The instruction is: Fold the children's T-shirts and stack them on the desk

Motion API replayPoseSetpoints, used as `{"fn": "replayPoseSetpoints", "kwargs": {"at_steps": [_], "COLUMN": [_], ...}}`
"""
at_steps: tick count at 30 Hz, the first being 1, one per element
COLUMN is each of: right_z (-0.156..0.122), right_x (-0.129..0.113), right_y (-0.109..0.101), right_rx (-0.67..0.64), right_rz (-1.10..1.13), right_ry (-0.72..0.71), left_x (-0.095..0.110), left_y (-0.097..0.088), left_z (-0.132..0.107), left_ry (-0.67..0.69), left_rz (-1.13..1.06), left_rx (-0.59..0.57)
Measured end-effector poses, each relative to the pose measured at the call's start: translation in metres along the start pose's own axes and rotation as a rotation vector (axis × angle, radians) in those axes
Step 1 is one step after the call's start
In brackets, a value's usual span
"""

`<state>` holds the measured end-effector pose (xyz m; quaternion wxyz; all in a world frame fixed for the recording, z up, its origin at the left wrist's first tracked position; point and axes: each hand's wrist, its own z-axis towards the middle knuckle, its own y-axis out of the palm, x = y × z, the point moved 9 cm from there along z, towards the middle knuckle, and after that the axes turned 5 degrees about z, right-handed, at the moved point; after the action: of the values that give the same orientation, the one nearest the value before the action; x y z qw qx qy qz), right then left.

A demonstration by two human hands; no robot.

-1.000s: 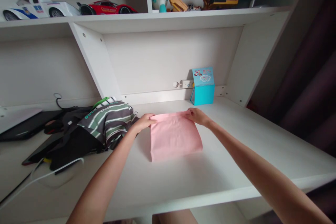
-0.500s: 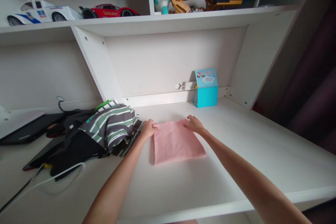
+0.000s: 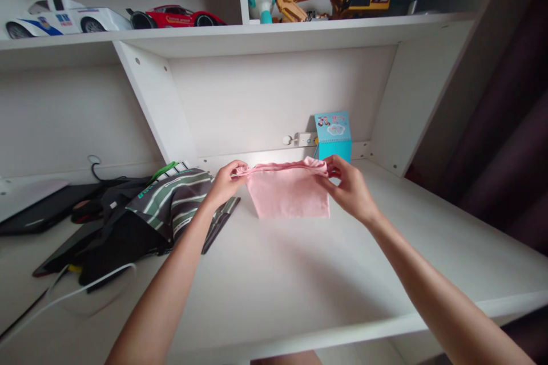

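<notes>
over the middle of the white desk (image 3: 299, 274), a folded pink cloth (image 3: 291, 197) hangs lifted, its bottom edge just meeting the surface. left hand (image 3: 225, 182) pinches the top left corner, right hand (image 3: 349, 188) pinches the top right corner. striped garment pile (image 3: 171, 202) lies just left of the cloth. blue box (image 3: 333, 136) stands behind it by the far wall. near and right desk areas are bare.

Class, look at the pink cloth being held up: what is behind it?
A blue box stands behind the pink cloth's right corner, beside a white socket. The cloth and the right hand cover the box's bottom edge.
</notes>
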<state>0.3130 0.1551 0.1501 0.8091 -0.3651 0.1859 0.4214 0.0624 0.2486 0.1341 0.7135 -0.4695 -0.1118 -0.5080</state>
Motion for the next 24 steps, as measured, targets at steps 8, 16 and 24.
{"fn": "replayPoseSetpoints", "kwargs": {"at_steps": [8,16,24], "right_z": [-0.133,-0.097,-0.132], "right_x": [-0.081,0.031,0.065], "right_y": [0.081,0.105,0.086], "right_rx": [-0.866,-0.838,-0.527], "right_rz": [0.006,-0.180,-0.666], "right_ry": [-0.342,-0.159,0.129], "left_x": [-0.032,-0.011,-0.044], "left_y": [0.062,0.066,0.043], "left_z": [-0.073,-0.100,-0.116], "left_ry": [0.020,0.060,0.023], "left_rz": [0.370,0.372,0.408], "left_rx": [-0.497,-0.402,-0.125]}}
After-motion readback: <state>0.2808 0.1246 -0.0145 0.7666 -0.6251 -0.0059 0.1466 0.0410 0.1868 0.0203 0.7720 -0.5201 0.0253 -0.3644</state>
